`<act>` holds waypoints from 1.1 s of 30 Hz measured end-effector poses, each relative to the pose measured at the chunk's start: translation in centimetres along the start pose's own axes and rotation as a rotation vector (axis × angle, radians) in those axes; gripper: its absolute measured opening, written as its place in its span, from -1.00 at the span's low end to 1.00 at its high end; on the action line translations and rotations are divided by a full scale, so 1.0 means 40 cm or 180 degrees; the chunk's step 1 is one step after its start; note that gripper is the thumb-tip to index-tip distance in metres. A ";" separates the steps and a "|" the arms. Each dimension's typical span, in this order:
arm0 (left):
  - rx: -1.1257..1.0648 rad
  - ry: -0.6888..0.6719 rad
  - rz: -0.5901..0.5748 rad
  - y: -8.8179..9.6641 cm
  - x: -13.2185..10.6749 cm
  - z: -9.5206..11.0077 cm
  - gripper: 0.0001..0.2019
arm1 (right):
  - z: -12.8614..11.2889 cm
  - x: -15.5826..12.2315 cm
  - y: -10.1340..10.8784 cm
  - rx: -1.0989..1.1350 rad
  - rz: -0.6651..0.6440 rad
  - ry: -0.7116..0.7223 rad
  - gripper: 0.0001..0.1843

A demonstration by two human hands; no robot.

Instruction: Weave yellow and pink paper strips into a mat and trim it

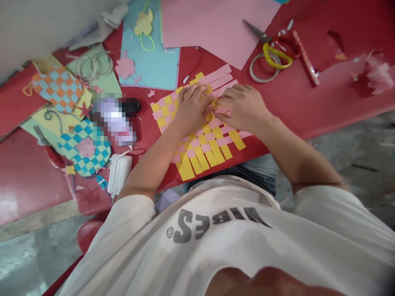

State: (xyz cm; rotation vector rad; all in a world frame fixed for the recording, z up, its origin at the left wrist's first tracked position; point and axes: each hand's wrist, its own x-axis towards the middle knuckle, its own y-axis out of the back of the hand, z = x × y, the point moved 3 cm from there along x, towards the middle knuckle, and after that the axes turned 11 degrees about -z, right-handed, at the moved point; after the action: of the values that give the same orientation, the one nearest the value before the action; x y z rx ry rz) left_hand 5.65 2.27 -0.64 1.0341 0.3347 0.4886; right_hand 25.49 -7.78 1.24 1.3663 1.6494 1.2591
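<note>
A woven mat of yellow and pink paper strips (200,144) lies on the red table (308,102) in front of me. My left hand (193,107) rests on the mat's upper middle, fingers bent and pressed down onto the strips. My right hand (242,107) sits just to its right, fingers curled and pinching a pink strip where the loose pink ends (220,78) stick out. The two hands almost touch at the fingertips. Loose yellow strip ends (191,164) hang toward the table's near edge.
Scissors with a yellow handle (271,51) and a tape ring (262,70) lie at the back right. A pink sheet (216,24) and a blue sheet (148,57) lie behind. Finished woven pieces (86,150) and a white charger (119,172) sit left.
</note>
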 end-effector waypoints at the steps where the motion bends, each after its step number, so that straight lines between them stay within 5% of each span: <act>1: 0.0047 0.0003 0.0001 -0.001 0.001 0.000 -0.56 | 0.002 0.017 0.001 -0.0068 -0.0107 0.0072 -0.59; 7: 0.0184 0.0018 -0.0014 -0.008 0.006 -0.005 -0.65 | 0.012 0.063 0.012 -0.0089 -0.0422 0.0323 -0.41; 14: -0.0067 0.0018 -0.0083 -0.003 0.005 0.002 -0.63 | 0.010 0.059 -0.014 -0.0358 -0.0544 0.0616 -0.59; 21: -0.0061 -0.0058 -0.0300 0.018 0.007 0.014 -0.61 | 0.031 0.056 -0.049 -0.0084 -0.0268 0.0479 -0.54; 33: -0.0105 -0.0126 -0.0284 0.000 0.018 -0.012 -0.69 | 0.053 0.062 -0.047 -0.0186 -0.0533 0.0760 -0.56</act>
State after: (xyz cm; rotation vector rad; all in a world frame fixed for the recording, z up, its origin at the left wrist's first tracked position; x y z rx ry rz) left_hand 6.04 3.00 -0.89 0.9913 0.3350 0.3916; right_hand 26.14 -4.82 -0.98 1.0513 1.8301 1.4010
